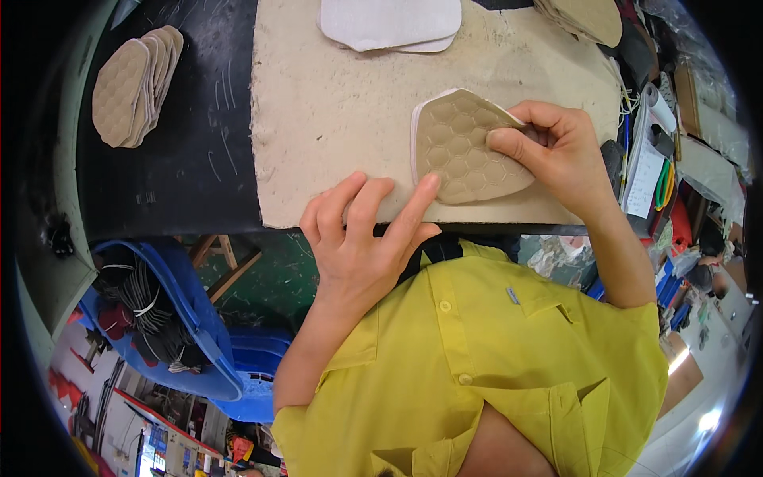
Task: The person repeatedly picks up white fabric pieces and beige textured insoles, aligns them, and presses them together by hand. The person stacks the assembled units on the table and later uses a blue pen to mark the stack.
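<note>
One honeycomb-patterned tan pad (469, 151) is seen right of centre; two tan stacks are placed at upper left (119, 94) and upper right (584, 17), and at least two white pieces (389, 22) are overlapped at top centre. The pad's right edge is pinched between thumb and bent fingers by the right hand (566, 155). Nothing is gripped by the loosely spread left hand (358, 246), its index fingertip set at the pad's lower-left edge.
</note>
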{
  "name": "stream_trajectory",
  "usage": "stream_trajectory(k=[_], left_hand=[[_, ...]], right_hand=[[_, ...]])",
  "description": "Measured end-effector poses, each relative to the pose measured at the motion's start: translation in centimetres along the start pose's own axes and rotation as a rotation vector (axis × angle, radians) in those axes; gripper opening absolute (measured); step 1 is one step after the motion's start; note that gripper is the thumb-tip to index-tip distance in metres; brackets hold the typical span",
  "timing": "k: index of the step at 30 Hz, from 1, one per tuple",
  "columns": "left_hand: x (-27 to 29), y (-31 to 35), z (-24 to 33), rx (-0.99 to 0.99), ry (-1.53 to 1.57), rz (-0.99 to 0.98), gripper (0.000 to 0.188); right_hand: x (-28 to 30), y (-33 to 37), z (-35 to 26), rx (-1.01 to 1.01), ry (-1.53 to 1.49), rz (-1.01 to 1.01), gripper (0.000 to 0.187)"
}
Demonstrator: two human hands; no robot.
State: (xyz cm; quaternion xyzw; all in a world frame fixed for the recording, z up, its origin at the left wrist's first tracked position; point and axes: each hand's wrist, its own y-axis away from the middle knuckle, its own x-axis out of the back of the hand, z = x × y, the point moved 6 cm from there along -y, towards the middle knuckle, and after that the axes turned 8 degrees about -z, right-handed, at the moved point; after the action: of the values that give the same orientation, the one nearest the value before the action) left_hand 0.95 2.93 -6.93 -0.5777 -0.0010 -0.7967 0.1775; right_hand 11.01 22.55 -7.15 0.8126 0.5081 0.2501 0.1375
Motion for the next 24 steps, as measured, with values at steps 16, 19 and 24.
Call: stream_trajectory(k=[16,19,24], left_hand=[[-1.9,-5.6,3.8,-0.145,0.037,-0.293,0.092],[-2.1,-5.5,3.8,-0.136,0.037,-0.319,0.096],[-2.1,-5.3,4.1,-0.148,0.078,-0.377,0.088]], right_hand=[[0.0,3.6,-2.5,0.576,0.598,0.374,0.013],[1.5,2.9,-0.7,0.245,0.277,0.317,0.012],[1.9,2.1,1.0,0.029,0.059,0.227,0.014]])
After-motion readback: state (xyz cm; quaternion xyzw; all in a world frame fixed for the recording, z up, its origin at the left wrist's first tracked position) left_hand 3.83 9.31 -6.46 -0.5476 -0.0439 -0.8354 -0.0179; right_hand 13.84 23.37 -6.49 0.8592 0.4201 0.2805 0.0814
